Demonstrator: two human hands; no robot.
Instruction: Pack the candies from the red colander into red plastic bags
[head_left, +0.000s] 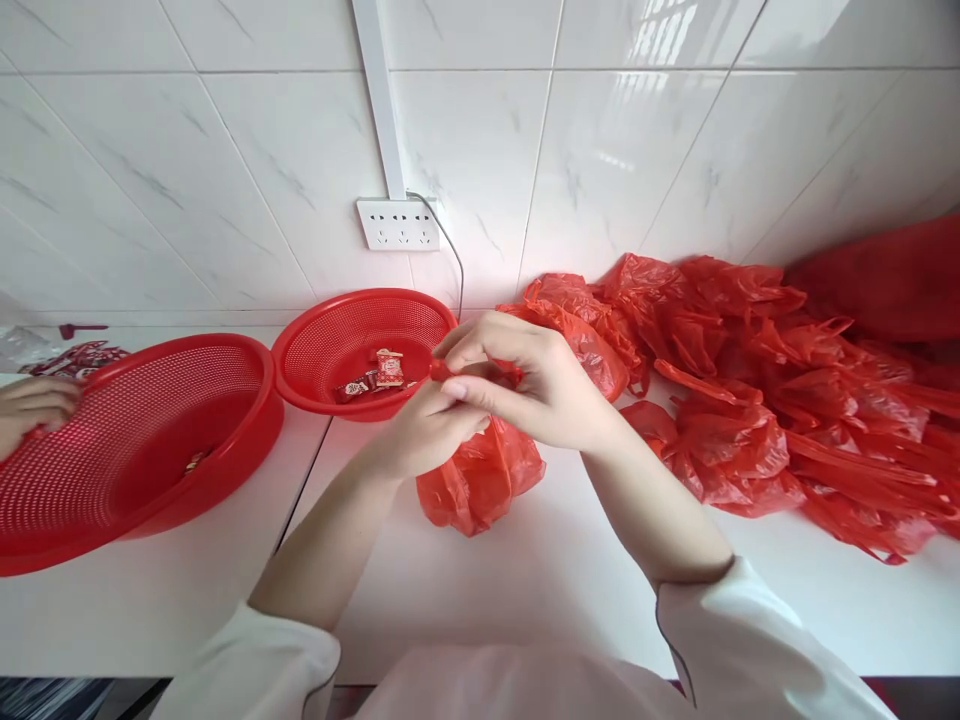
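Note:
A red plastic bag point(484, 480) hangs or rests just over the white table, right below my two hands; its contents are hidden. My left hand point(431, 430) is closed on the gathered top of this bag. Crossing over it, my right hand point(536, 385) pinches the twisted red plastic between thumb and fingers. The two hands touch each other, and part of the bag's neck is covered by them.
Red baskets point(367, 300) point(225, 350) stand at the left, with small printed packets point(388, 368) in the farther one. Another person's hand point(34, 410) is at the nearer basket. Filled red bags point(720, 400) pile up at right. A socket strip point(399, 225) is on the wall.

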